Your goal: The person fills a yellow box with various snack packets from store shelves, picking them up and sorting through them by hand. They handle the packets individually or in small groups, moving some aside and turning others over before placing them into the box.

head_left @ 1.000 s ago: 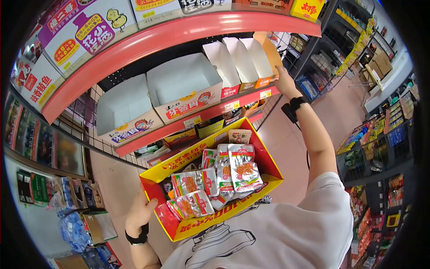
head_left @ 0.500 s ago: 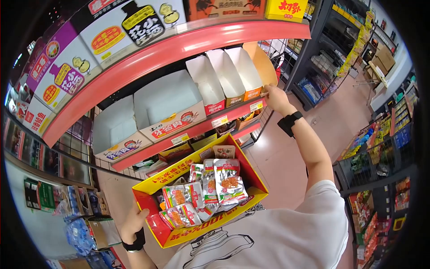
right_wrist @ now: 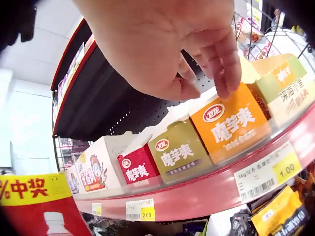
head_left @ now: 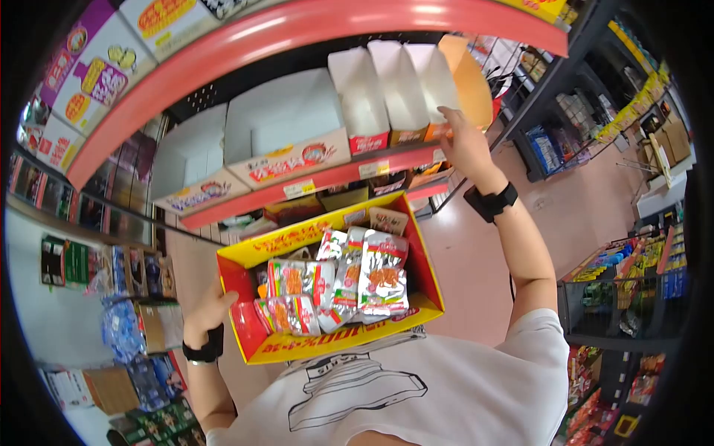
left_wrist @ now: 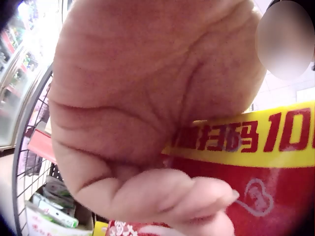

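My left hand [head_left: 208, 308] grips the left corner of a yellow and red cardboard box [head_left: 335, 340] held against my chest. In the left wrist view my left hand [left_wrist: 147, 123] curls over the edge of the box's red wall [left_wrist: 275, 172]. Several red and silver snack packets [head_left: 383, 275] lie inside. My right hand [head_left: 461, 141] reaches up to the shelf, its loose fingers at the top front of an orange display box [head_left: 468, 82]. In the right wrist view the fingertips [right_wrist: 224, 78] hover at the top edge of the orange box [right_wrist: 231, 125] and hold nothing.
A green box [right_wrist: 179, 150] and a red box [right_wrist: 138, 169] stand left of the orange one on the red-edged shelf [head_left: 327, 177]. Large white open cartons [head_left: 282, 141] sit further left. Another red shelf [head_left: 297, 37] hangs above. Dark racks [head_left: 617, 297] line the aisle on the right.
My right hand rose from the shelf lip to the orange box's top front. My left hand kept its grip on the snack box, which stayed at my chest.
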A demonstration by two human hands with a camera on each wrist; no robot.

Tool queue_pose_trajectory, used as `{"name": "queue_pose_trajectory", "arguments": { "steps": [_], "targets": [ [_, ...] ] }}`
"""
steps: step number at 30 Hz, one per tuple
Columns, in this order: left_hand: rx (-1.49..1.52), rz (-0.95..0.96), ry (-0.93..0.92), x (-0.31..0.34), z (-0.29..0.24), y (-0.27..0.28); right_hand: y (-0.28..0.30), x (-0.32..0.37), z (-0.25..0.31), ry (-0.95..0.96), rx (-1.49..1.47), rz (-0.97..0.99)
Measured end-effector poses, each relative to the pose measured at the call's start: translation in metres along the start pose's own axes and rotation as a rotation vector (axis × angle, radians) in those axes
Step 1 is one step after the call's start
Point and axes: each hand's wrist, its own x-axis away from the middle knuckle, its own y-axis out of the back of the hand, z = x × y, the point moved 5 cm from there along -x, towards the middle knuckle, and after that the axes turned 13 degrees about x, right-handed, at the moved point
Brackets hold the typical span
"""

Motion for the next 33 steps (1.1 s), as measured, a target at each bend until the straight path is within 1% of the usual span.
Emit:
{"name": "queue_pose_trajectory", "arguments": {
  "steps": [1,2,3,5,8,9,11,12,14,15,16,17,19,20,21,22,23,24,25,26,27,28,29,31,33],
  "targets": [
    [-0.037,-0.038,-0.056,0.002,-0.003,-0.002,-0.005,0.003,0.0,0.005,-0.018,0.024],
    [-0.078,-0.077,-0.116,0.004,-0.006,-0.003,-0.009,0.004,-0.001,-0.032,0.014,0.08],
    [-0.072,-0.088,-0.1,0.005,-0.007,-0.002,-0.012,0.003,-0.003,-0.066,0.05,0.13],
    [-0.092,-0.051,-0.092,0.007,-0.008,-0.003,-0.013,0.005,-0.004,-0.054,0.02,0.131],
    [-0.119,-0.066,-0.08,0.007,-0.011,-0.003,-0.011,0.004,-0.005,-0.07,-0.009,0.193],
    [-0.122,-0.062,-0.084,0.006,-0.012,-0.002,-0.009,0.003,-0.003,-0.069,-0.01,0.197],
    [-0.173,-0.037,-0.054,0.004,-0.014,0.002,0.004,0.0,0.002,-0.048,-0.013,0.033],
    [-0.233,0.004,-0.036,0.006,-0.022,0.0,0.011,-0.002,0.008,-0.051,-0.012,0.039],
    [-0.292,0.047,-0.013,0.013,-0.042,-0.003,0.032,-0.005,0.024,-0.131,-0.147,0.068],
    [-0.404,-0.059,-0.004,0.018,-0.057,0.0,0.04,-0.005,0.033,-0.134,-0.149,0.072],
    [-0.518,-0.165,0.005,0.021,-0.071,0.004,0.044,-0.004,0.046,-0.069,-0.253,0.154],
    [-0.522,-0.164,0.008,0.022,-0.078,0.004,0.049,-0.002,0.061,-0.005,-0.358,0.234],
    [-0.549,-0.339,-0.373,0.026,-0.114,0.007,0.06,0.005,0.096,0.065,-0.495,0.365],
    [-0.461,-0.307,-0.397,0.024,-0.126,0.001,0.063,0.008,0.115,0.176,-0.477,0.498],
    [-0.467,-0.305,-0.397,0.022,-0.134,-0.007,0.062,0.011,0.13,0.289,-0.457,0.63],
    [-0.427,-0.142,-0.405,0.019,-0.14,-0.024,0.053,0.015,0.135,0.283,-0.46,0.629],
    [-0.383,0.023,-0.409,0.015,-0.145,-0.044,0.046,0.026,0.149,0.53,-0.506,0.57],
    [-0.437,0.152,-0.352,0.01,-0.148,-0.064,0.045,0.035,0.161,0.777,-0.545,0.503],
    [-0.49,0.28,-0.295,0.006,-0.149,-0.085,0.045,0.034,0.169,0.773,-0.544,0.502],
    [-0.596,0.337,-0.372,0.001,-0.147,-0.102,0.035,0.04,0.18,0.835,-0.375,0.755],
    [-0.6,0.34,-0.374,-0.005,-0.147,-0.114,0.025,0.049,0.185,0.886,-0.198,1.004],
    [-0.752,0.418,-0.356,-0.011,-0.144,-0.128,0.016,0.056,0.188,0.943,-0.122,0.984],
    [-0.903,0.494,-0.338,-0.016,-0.141,-0.139,0.007,0.061,0.191,0.938,-0.122,0.983],
    [-0.953,0.504,-0.315,-0.025,-0.141,-0.155,-0.005,0.066,0.197,0.935,-0.01,0.967],
    [-1.001,0.514,-0.29,-0.032,-0.139,-0.165,-0.007,0.067,0.197,0.919,0.003,0.981]
  ]
}}
